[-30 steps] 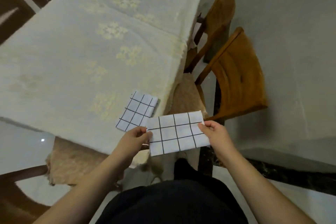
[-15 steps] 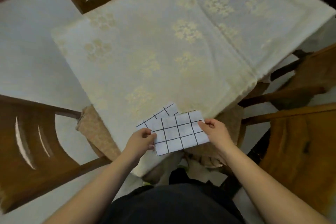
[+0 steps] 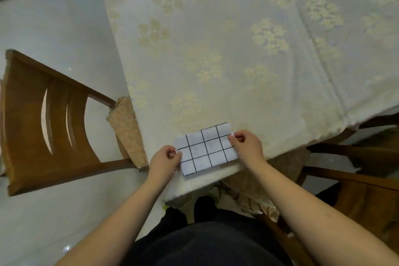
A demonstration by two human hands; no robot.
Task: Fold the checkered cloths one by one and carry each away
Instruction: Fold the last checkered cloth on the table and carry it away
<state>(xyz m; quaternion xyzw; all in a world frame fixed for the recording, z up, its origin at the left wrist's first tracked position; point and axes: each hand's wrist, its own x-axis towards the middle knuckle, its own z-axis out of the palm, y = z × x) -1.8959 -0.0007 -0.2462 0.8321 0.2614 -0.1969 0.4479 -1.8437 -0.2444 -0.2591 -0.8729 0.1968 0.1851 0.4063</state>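
Cloth count: one folded white checkered cloth with black grid lines (image 3: pixel 206 148) visible, lying at the near edge of the table's cream floral-patterned tablecloth (image 3: pixel 216 49). Left hand (image 3: pixel 165 161) pinches its left edge; right hand (image 3: pixel 246 147) pinches its right edge. Brown wooden chairs: one at left (image 3: pixel 47 119), one at right (image 3: pixel 356 179). No readable writing.

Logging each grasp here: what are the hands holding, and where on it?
The folded checkered cloth: left hand pinches its left edge, right hand its right edge.
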